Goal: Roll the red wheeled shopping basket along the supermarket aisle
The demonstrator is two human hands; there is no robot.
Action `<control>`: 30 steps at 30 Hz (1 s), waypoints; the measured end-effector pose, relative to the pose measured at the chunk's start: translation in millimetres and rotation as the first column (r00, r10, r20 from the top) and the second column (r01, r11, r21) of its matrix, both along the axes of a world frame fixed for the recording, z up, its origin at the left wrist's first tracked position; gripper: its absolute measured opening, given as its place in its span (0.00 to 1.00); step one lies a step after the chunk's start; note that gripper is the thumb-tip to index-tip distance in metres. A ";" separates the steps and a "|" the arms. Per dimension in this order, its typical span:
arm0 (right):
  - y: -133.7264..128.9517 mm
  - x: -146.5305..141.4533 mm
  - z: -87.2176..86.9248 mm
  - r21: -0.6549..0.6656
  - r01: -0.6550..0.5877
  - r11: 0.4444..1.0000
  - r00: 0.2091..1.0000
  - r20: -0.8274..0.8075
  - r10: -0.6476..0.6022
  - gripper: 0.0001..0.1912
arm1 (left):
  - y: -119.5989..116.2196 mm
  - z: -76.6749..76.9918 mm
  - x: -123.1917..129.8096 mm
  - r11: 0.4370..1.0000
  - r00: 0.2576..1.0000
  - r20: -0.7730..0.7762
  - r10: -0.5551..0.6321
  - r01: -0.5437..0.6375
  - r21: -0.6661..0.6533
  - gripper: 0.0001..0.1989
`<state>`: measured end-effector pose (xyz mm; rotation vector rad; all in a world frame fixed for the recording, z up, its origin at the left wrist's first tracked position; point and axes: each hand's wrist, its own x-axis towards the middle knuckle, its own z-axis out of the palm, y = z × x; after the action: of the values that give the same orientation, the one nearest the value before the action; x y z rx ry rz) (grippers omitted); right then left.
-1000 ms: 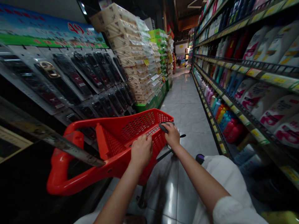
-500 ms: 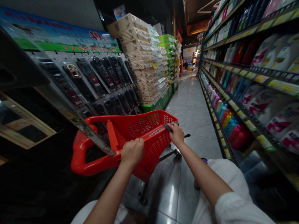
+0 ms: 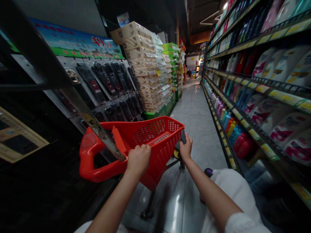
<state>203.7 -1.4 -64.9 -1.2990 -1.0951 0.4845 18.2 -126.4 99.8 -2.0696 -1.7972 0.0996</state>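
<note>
My left grip (image 3: 139,158) is curled closed over the near rim of the red cart (image 3: 159,166), which stands before me on the tiled floor (image 3: 200,145). My right grip (image 3: 186,145) clasps a dark grey object (image 3: 183,137) beside its front corner. Bottles (image 3: 243,145) line the shelves (image 3: 264,139) to my right.

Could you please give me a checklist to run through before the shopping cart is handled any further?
1. Left hand on the side rim of the shopping cart: ok, fingers closed.
2. Right hand on the grey handle: ok, held.
3. Near wheel on the floor tiles: ok.
4. Shopping cart free of the scuffed metal bar: cannot tell; they overlap in view.
5. All wheels visible: not ok, some are hidden.
</note>
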 end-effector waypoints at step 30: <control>-48.9 -57.9 12.1 0.179 -0.417 0.891 0.902 0.202 0.382 0.29 | 8.5 -5.3 -1.0 0.996 1.000 -0.006 -0.014 0.014 0.089 0.23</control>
<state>145.8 -50.3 -52.9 -0.9278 -1.5238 0.5520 17.1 -118.0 94.5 -2.0174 -1.7508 0.0209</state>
